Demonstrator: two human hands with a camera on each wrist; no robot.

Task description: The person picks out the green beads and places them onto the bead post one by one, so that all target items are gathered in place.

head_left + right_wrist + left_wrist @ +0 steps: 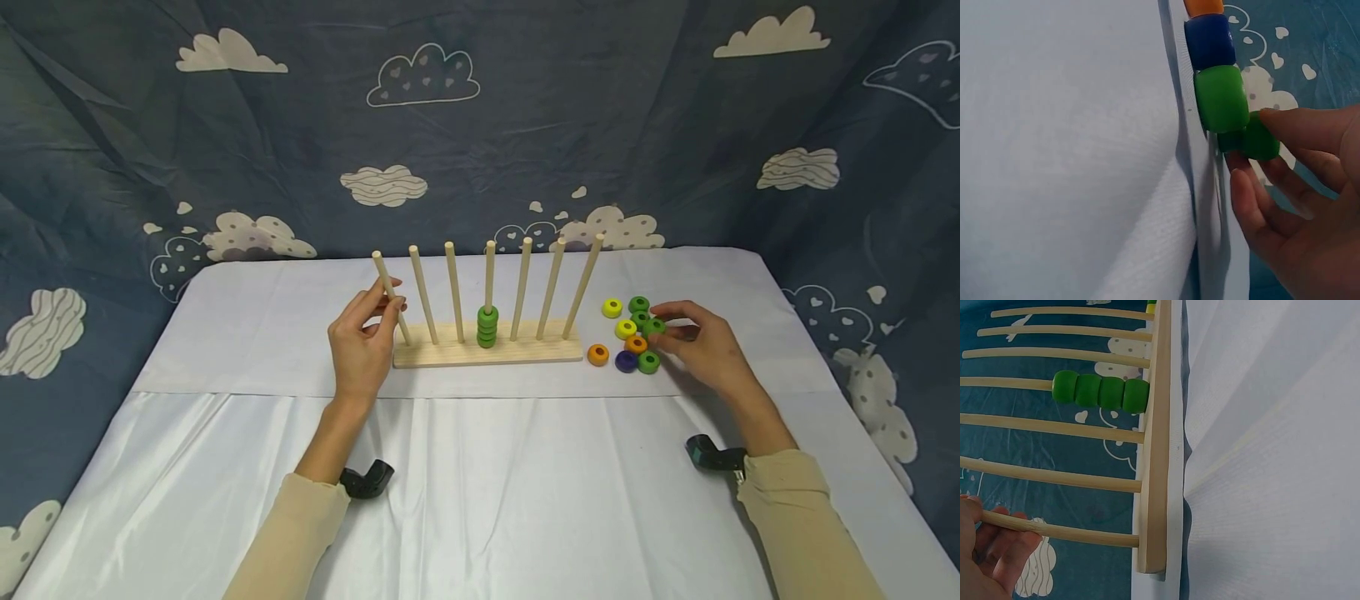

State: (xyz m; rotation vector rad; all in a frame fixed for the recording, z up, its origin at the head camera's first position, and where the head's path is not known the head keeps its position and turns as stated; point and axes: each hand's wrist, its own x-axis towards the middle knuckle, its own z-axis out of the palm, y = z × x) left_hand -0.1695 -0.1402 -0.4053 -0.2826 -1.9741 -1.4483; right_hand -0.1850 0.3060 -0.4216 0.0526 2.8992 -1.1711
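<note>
A wooden peg rack with several upright pegs stands on the white-covered table. My left hand holds the leftmost peg between thumb and fingers. The middle peg carries a short stack of green beads resting on the base; the other pegs are bare. To the right of the rack, my right hand pinches a green bead at the edge of a loose group. In the right wrist view another green bead sits just in front of it, and a dark blue bead lies beyond.
Around the right hand lie yellow beads, orange beads, a dark blue bead and more green beads. A dark curtain with cloud prints hangs behind the table. White cloth covers the front.
</note>
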